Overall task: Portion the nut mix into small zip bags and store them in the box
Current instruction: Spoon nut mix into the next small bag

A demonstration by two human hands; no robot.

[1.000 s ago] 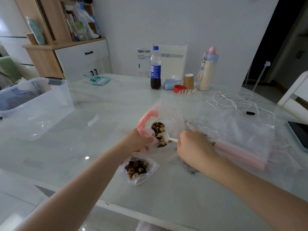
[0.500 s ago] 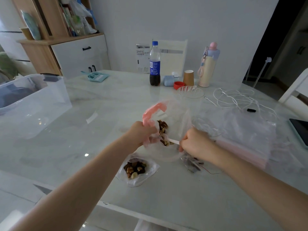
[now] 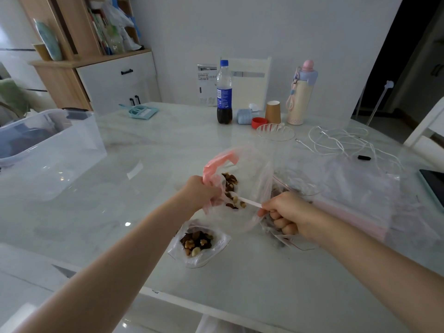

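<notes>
My left hand (image 3: 200, 194) grips the pink zip edge of a clear small zip bag (image 3: 249, 188) held up above the table, with nuts (image 3: 230, 186) inside it. My right hand (image 3: 286, 216) pinches the handle of a white plastic spoon (image 3: 245, 201) whose bowl is inside the bag among the nuts. A second small bag of nut mix (image 3: 198, 242) lies on the table just below my left hand. Under my right hand lies a red-lined zip bag (image 3: 283, 243), partly hidden. The clear storage box (image 3: 50, 150) stands at the far left.
A stack of pink-edged empty zip bags (image 3: 355, 200) lies to the right. A clear plastic cup (image 3: 275, 138) stands behind the held bag. Cola bottle (image 3: 224, 92), paper cup (image 3: 273, 112), flask (image 3: 301, 92), white cables (image 3: 346, 143) and a tablet (image 3: 434, 186) sit farther back and right.
Both hands lifted the bag slightly off the table and the spoon stays inside it; my right hand shifted a little right, uncovering the red-lined bag beneath.
</notes>
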